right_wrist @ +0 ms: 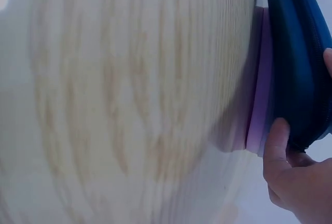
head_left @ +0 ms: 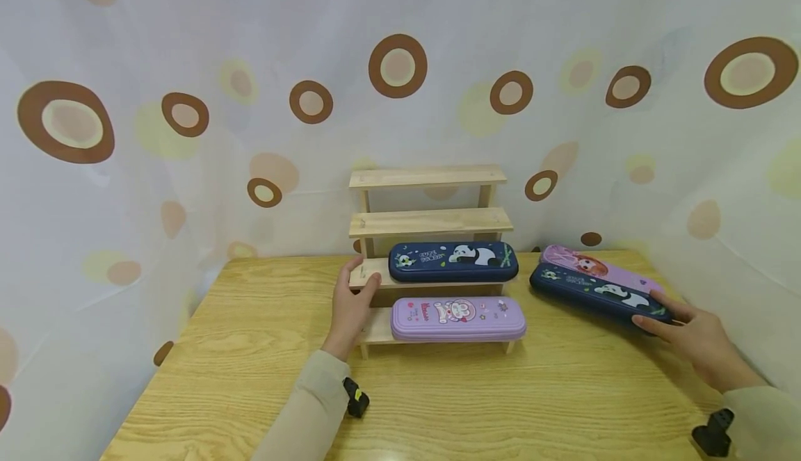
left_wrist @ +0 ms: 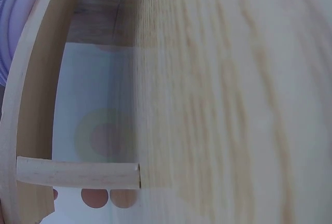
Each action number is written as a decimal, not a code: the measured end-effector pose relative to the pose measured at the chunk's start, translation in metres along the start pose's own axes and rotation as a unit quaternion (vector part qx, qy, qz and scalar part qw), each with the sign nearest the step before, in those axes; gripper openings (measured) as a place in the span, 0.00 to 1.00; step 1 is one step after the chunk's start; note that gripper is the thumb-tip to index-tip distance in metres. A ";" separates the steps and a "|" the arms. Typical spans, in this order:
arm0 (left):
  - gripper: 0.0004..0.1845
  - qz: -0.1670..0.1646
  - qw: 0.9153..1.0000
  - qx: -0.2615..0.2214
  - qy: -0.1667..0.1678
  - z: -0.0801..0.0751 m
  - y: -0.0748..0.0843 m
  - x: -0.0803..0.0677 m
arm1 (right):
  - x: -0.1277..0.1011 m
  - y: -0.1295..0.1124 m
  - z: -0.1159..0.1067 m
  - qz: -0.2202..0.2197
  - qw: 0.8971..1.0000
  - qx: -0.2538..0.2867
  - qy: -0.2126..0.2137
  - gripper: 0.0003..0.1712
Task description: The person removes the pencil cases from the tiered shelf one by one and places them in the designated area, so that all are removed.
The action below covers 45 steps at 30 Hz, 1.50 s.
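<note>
My right hand [head_left: 704, 339] grips the near right end of a navy pencil case [head_left: 594, 290] with a panda on its lid. In the right wrist view, the thumb [right_wrist: 280, 141] presses the side of that case. A pink-purple pencil case [head_left: 616, 268] lies right behind it, partly hidden. My left hand [head_left: 352, 308] holds the left end of a step of the wooden rack [head_left: 432, 221], thumb at the front edge. Another navy panda pencil case [head_left: 453, 262] lies on that step. On the lowest step sits a lilac pencil case [head_left: 459, 318] with a cartoon figure.
The rack's upper two steps, the top one [head_left: 425, 177] included, rise behind the cases. It stands at the back of a wood-grain table [head_left: 250, 357]. A white curtain with brown rings [head_left: 400, 127] closes off the back and both sides.
</note>
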<state>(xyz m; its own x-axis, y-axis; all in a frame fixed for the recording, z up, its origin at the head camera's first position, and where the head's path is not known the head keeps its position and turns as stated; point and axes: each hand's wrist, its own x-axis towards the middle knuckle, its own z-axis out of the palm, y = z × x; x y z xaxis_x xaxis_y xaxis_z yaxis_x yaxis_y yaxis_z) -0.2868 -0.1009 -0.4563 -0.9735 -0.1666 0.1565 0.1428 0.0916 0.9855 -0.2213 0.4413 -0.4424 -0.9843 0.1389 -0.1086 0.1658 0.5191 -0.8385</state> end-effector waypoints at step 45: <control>0.29 -0.004 1.000 0.019 0.002 -0.001 0.001 -0.001 | 0.005 -0.011 0.011 -0.194 0.978 -0.061 0.042 0.30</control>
<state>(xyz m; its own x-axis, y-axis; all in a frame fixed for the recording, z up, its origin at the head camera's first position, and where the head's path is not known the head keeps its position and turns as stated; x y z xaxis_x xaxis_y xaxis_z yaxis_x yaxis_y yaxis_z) -0.2857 -0.1012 -0.4554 -0.9739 -0.1710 0.1496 0.1285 0.1285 0.9834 -0.2281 0.4276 -0.4397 -0.9669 -0.0217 0.2541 -0.2081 0.6432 -0.7369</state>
